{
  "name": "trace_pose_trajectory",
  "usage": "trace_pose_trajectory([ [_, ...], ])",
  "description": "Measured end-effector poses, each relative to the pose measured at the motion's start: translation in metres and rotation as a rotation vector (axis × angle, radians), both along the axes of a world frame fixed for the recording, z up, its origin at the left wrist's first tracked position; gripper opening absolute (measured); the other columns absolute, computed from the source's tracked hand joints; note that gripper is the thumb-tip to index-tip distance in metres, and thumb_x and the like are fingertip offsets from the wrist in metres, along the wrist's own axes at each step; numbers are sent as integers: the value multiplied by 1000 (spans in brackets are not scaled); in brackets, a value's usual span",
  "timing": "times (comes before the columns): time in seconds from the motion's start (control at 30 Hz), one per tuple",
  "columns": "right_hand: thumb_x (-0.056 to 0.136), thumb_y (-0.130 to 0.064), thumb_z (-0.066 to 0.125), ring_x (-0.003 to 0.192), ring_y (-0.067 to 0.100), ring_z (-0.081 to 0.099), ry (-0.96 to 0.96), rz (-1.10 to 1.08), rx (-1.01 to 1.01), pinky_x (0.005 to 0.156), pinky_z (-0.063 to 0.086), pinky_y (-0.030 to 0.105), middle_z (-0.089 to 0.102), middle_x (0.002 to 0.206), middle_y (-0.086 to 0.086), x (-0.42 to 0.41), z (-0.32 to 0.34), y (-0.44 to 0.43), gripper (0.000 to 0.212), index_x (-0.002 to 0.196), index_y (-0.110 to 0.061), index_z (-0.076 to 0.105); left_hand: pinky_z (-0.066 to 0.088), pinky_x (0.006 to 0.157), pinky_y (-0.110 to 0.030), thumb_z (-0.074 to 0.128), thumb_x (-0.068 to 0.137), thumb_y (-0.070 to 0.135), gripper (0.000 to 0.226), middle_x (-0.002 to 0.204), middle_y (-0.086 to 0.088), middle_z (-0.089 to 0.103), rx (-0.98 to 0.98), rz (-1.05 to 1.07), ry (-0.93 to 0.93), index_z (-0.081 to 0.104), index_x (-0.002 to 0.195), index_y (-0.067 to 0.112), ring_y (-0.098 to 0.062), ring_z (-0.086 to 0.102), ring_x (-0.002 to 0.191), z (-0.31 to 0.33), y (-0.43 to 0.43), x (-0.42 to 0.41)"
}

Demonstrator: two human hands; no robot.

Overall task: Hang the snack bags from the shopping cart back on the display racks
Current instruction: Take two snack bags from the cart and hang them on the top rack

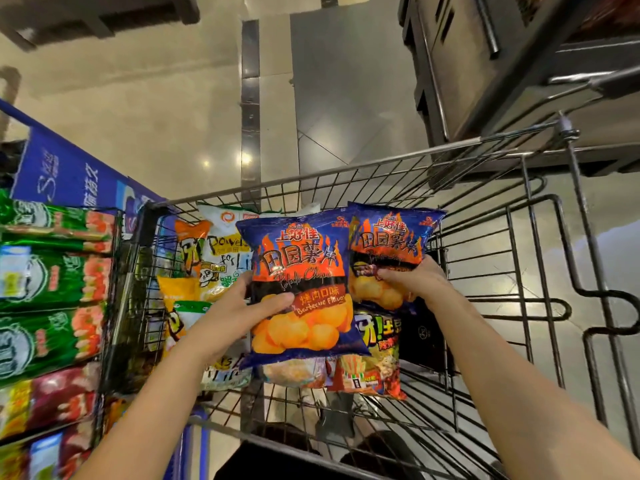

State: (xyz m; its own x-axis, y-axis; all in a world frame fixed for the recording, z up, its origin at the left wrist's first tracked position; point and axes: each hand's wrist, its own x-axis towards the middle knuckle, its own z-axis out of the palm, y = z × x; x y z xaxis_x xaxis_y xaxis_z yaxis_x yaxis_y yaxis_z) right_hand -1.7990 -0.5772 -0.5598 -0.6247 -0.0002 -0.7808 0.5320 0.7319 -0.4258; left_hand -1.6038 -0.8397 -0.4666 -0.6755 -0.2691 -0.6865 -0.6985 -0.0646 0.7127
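Display rack [52, 306] left of cart [346, 164] holding snack bags [221, 251]

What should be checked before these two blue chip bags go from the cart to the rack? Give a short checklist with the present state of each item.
1. Left hand holds the nearer blue chip bag: ok, thumb across its front.
2. Right hand holds the farther blue chip bag: ok.
3. Both bags lifted clear of the snacks left in the shopping cart: ok.
4. Hang holes at the bag tops intact: cannot tell, too small to see.
5. Free hook on the display rack at the left: cannot tell, only packed green and red bags show.
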Motion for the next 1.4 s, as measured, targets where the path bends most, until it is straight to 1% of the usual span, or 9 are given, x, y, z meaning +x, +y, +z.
trace_pose_trajectory([
  [0.17,60,-45,97,125,29,60,94,10,-37,102,53,54,64,133,4,10,28,1,93,139,-24,51,59,96,-46,90,32,78,106,118,7,74,8,-44,-46,54,126,44,-17,74,106,9,-13,-12],
  [0.33,66,-38,96,113,19,61,213,59,-145,91,54,36,64,128,-1,28,64,12,94,144,-21,46,56,100,-50,89,35,80,110,123,6,73,-18,-81,-35,56,132,40,-19,72,110,27,-28,-21],
  [0.43,60,-48,96,111,15,62,238,83,-189,94,56,37,64,125,-7,36,91,17,101,144,-25,45,56,101,-48,88,38,82,106,122,7,74,-36,-93,-30,57,131,40,-18,72,109,37,-40,-21],
  [0.57,67,-34,95,98,1,66,243,53,-367,68,55,15,69,111,-15,45,129,25,77,132,-31,54,55,101,-48,91,40,76,102,119,7,75,-6,-58,3,56,129,43,-18,73,107,51,-53,-14],
  [0.73,56,-52,96,103,17,74,164,50,-461,83,63,40,77,112,-4,50,153,25,81,126,-33,62,56,100,-49,93,41,70,110,119,3,76,34,-32,80,54,138,35,-20,75,106,71,-66,1],
  [0.9,50,-65,91,103,22,73,178,75,-482,72,58,38,78,110,-3,58,166,15,85,123,-34,63,59,91,-41,97,46,61,105,114,0,78,77,30,186,56,137,27,-20,76,102,92,-67,23],
  [1.1,70,-55,88,102,21,76,141,86,-612,87,58,39,78,112,-1,65,189,2,66,125,-29,63,60,83,-38,97,26,68,110,109,4,79,64,109,224,61,124,33,-18,77,97,116,-62,53],
  [1.23,82,-36,78,99,23,77,105,150,-694,85,60,39,79,110,3,64,204,-4,43,121,-26,64,60,83,-37,98,39,61,102,111,3,79,80,161,259,59,128,30,-20,77,100,128,-53,72],
  [1.4,80,-32,80,99,26,77,72,294,-745,89,61,45,79,108,4,60,210,-13,46,123,-23,66,62,79,-31,96,49,58,90,116,1,77,34,296,290,61,127,31,-19,76,102,139,-23,108],
])
